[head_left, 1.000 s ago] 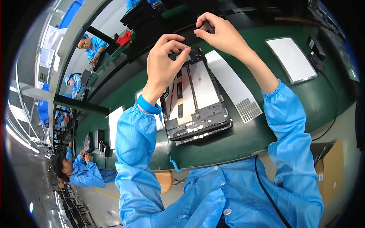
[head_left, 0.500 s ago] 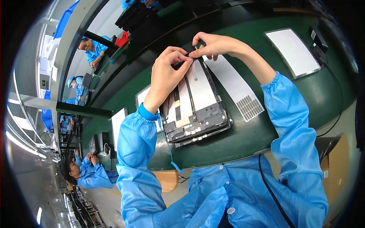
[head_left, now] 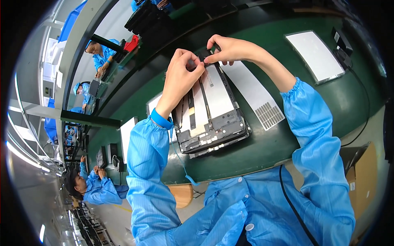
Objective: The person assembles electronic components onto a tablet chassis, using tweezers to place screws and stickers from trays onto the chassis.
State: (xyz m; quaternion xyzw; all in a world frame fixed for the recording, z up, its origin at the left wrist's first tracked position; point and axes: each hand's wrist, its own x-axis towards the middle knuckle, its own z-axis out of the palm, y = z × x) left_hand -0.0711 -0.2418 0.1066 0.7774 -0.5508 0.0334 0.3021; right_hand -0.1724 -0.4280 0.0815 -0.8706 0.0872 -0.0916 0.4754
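Observation:
An opened tablet-like device (head_left: 218,92), with bare silvery panels, dark ribbon strips and a black lower section, lies at a slant on top of another similar unit. My left hand (head_left: 180,78) is at its far edge, thumb and index finger pinched together. Across from it, my right hand (head_left: 236,49) bends over the far right corner with its fingers closed, thumb tip close to the left fingertips. Whatever is between the fingers is too small or hidden to name. A blue wrist strap (head_left: 161,119) circles my left wrist, its coiled cord (head_left: 189,179) hanging down.
Right of the device, a white sheet with grey labels (head_left: 269,115) lies on the green bench (head_left: 262,149). Farther right are a white panel in a clear sleeve (head_left: 315,55) and a black box with a cable (head_left: 342,43). Co-workers sit at left; a cardboard box (head_left: 363,176) stands lower right.
My left hand has turned slightly, its fingers drawn closer together and a little to the left. My right hand and the device are almost unmoved.

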